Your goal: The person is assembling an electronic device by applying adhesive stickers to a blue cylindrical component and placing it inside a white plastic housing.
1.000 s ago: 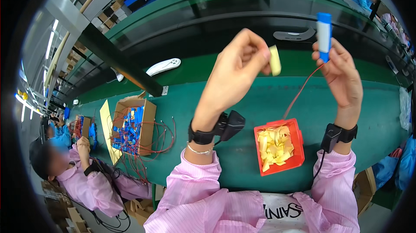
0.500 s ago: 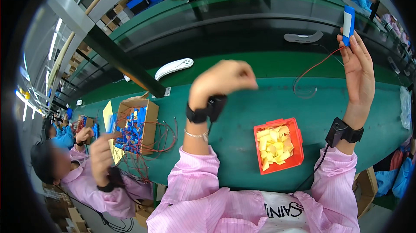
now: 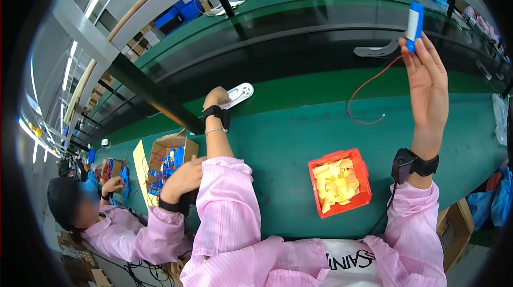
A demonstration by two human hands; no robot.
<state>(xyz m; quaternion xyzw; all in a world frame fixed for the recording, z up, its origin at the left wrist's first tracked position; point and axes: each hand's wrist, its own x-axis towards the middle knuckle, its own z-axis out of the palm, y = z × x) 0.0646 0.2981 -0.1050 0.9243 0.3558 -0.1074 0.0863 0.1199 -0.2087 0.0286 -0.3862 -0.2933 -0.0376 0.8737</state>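
Note:
My right hand [image 3: 427, 81] is raised at the right, its fingers closed on the lower end of a blue battery pack [image 3: 415, 22] held upright. The pack bears a white label, and a red wire [image 3: 355, 92] hangs from it in a loop toward the table. Farther left, my left hand [image 3: 216, 97] is at the near end of a long, rounded white plastic shell [image 3: 240, 95], fingers closed around that end and partly hidden by the hand. A red bin [image 3: 364, 195] of yellow paper pieces [image 3: 336, 183] sits between my forearms.
A cardboard box [image 3: 189, 150] of blue battery packs stands left, by a metal post [image 3: 155, 92]. A co-worker in pink [image 3: 128, 233] reaches beside it, close to my left arm. A grey curved shell [image 3: 375, 50] lies on the dark conveyor [image 3: 299, 49].
My left hand has moved forward and left from above the table to the white shell. The battery pack stays raised in my right hand. The co-worker's hand has come nearer my left arm.

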